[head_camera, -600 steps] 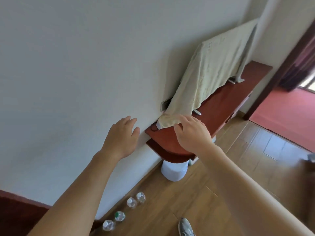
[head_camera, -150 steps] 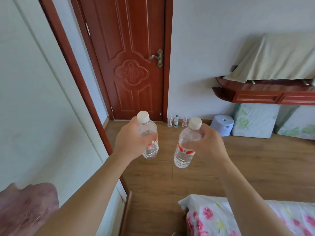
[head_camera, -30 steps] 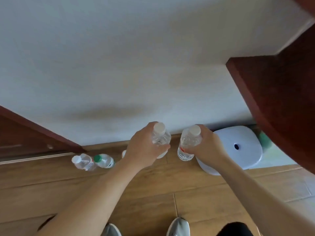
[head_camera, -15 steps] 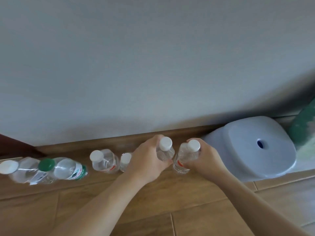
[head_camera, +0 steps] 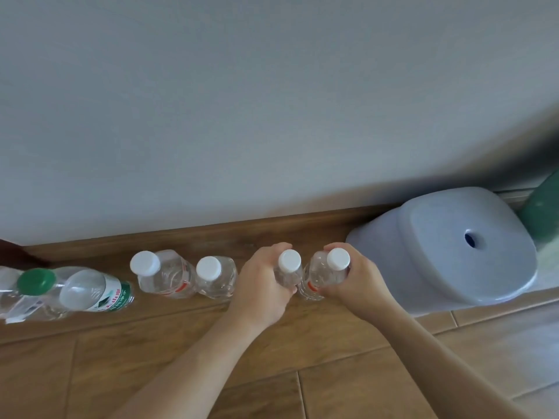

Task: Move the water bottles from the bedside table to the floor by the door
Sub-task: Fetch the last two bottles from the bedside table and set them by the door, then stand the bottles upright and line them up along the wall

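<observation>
1. Since half a second ago the nearest white-capped bottle (head_camera: 216, 276), then half hidden behind the left hand (head_camera: 263, 285), has come fully into sight. Both hands have stayed clamped on their bottles.
2. That left hand wraps its fingers round the left held bottle (head_camera: 289, 275). Only the white cap and a strip of clear shoulder show; the rest is covered by the palm.
3. The right hand (head_camera: 354, 279) curls round the right held bottle (head_camera: 317, 272), whose cap, shoulder and a sliver of red label are visible.
4. Both held bottles are upright, side by side and nearly touching, close to the skirting board (head_camera: 211, 237). Their bases are hidden, so I cannot tell whether they rest on the wooden floor (head_camera: 181, 343).
5. To the left, a second white-capped bottle (head_camera: 165, 276) touches the nearest one.
6. Farther left is a green-capped bottle (head_camera: 87, 290). Its lean may be lens distortion.
7. Beyond it, a clear bottle (head_camera: 6, 294) is cut off by the frame edge and hard to make out.
8. A pale blue stool (head_camera: 447, 252) stands just beside the right hand, against the grey wall (head_camera: 242, 101).
9. A blurred green shape (head_camera: 544, 207) is cropped at the right edge, and a dark brown corner (head_camera: 9, 252) at the left. Neither can be identified.
</observation>
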